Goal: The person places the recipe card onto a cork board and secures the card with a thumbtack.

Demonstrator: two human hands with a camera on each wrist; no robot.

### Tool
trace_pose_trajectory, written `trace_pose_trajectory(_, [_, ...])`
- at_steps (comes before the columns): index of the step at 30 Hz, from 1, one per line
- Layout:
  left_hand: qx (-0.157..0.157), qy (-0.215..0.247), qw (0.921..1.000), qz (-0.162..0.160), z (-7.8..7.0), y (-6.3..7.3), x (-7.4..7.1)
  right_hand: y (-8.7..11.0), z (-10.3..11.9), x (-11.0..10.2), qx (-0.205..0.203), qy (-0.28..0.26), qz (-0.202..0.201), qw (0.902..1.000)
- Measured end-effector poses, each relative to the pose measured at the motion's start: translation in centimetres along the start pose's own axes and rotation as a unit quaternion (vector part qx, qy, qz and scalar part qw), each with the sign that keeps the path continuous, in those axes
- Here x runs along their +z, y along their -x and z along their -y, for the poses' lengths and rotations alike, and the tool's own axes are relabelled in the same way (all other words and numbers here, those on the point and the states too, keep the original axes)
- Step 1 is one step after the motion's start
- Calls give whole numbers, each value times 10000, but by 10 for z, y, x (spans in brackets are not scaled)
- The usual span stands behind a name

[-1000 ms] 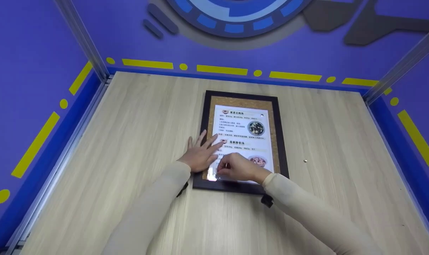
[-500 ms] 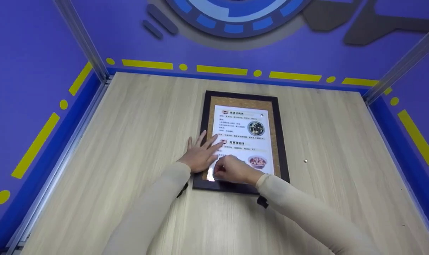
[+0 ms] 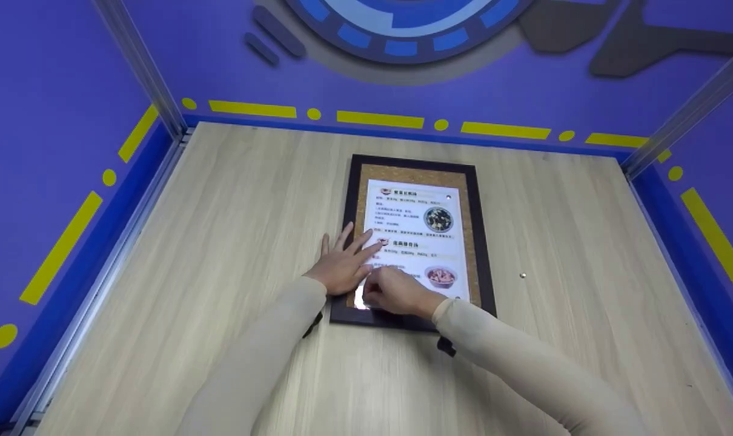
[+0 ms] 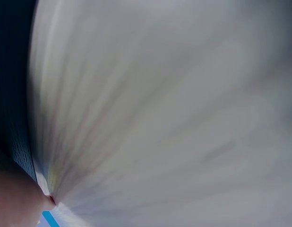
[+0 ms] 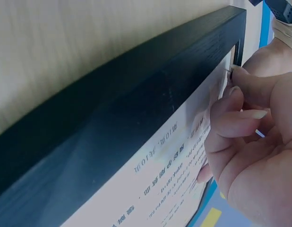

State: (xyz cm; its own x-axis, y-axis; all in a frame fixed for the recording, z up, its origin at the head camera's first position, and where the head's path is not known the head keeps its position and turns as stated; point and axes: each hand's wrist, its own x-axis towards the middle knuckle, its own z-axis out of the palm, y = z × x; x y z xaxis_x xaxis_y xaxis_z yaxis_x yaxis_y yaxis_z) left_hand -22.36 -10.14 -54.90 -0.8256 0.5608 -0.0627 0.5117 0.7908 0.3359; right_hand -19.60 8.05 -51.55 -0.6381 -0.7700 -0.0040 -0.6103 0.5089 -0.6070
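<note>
A printed recipe sheet (image 3: 403, 212) lies on a cork board (image 3: 415, 172) with a black frame (image 3: 485, 260). My left hand (image 3: 341, 264) is spread flat over the frame's left side and the sheet's edge. At the sheet's lower left corner, my right hand (image 3: 397, 292) has its fingers curled and pinches a small thumbtack (image 5: 228, 72) between thumb and forefinger. The thin metal point shows in the right wrist view, close over the sheet; the head is mostly hidden by the fingers. Tacks sit at the sheet's upper right (image 3: 448, 197) and lower right corners.
A single loose thumbtack (image 3: 523, 275) lies on the wood-grain table (image 3: 584, 315), right of the frame. Blue panels (image 3: 366, 91) with yellow markings enclose the table at the back and sides. The left wrist view is mostly filled by blurred pale tabletop.
My right hand has shifted a little left toward the sheet's lower left corner, uncovering more of the lower bowl picture and the lower right tack. The left hand stays in place.
</note>
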Motion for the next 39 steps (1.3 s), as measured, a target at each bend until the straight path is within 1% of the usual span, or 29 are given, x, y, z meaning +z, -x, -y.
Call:
trace_pose_trajectory(3, [35,23,10000,-29,0,0,0,0,0,1,-87,84,-136,9998])
trace_pose_trajectory(7, [29,48,10000,-37,1,0,1,0,1,2,-89,83,-179,9998])
trace_pose_trajectory(14, [21,62,9999,-113,4,-2,6,0,5,1,32,210,-235,9995])
trace_pose_trajectory(20, [-33,-14,10000,-36,4,-3,6,-1,6,0,66,297,-330,9990])
trace_pose_trajectory(27, [-11,-56,10000,-63,2,-2,4,-4,6,0,124,500,-331,9981])
trace_pose_trajectory(35, [18,-32,10000,-71,1,-1,3,-6,6,0,192,563,-361,9976])
trace_pose_trajectory(39, [56,-36,9999,-134,1,-1,3,-7,6,1,273,545,-349,9975])
